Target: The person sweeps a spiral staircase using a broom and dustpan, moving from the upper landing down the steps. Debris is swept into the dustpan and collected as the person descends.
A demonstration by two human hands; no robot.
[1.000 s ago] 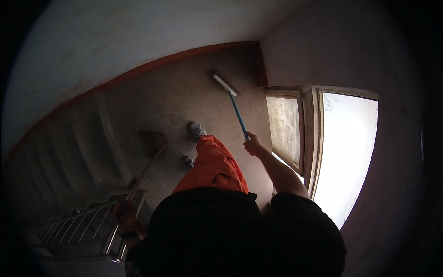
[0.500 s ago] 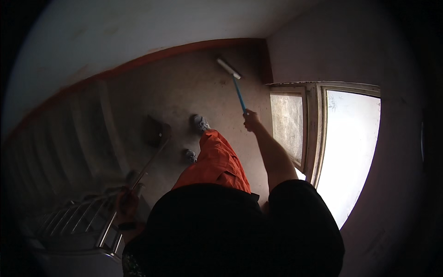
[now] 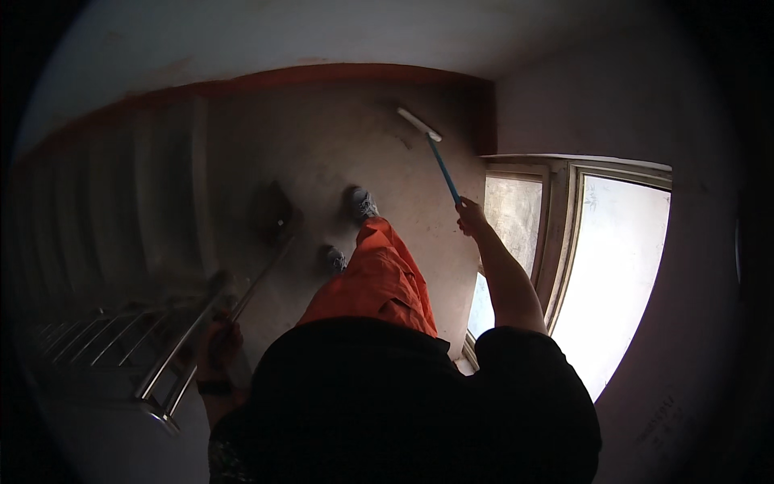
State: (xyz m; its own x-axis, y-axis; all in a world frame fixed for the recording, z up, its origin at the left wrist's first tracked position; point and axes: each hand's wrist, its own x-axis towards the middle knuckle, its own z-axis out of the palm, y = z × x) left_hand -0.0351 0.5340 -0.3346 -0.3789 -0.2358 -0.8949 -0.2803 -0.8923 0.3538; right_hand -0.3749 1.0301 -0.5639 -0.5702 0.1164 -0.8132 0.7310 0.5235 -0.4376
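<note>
The blue-handled broom (image 3: pixel 438 155) is clamped in the right hand (image 3: pixel 472 218), white head (image 3: pixel 420 124) well beyond; the dark dustpan (image 3: pixel 272 211) is held by its pole (image 3: pixel 264 276), clasped in the left hand (image 3: pixel 219 345).

Stairwell landing (image 3: pixel 411 194): grey steps (image 3: pixel 171 202) ahead and left of left hand (image 3: pixel 220 345), metal railing (image 3: pixel 182 343) beside it, window (image 3: pixel 617 274) right of right hand (image 3: pixel 470 218).

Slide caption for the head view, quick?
Beside stairs, right hand grips a blue-handled tool; left hand holds a thin pole.
</note>
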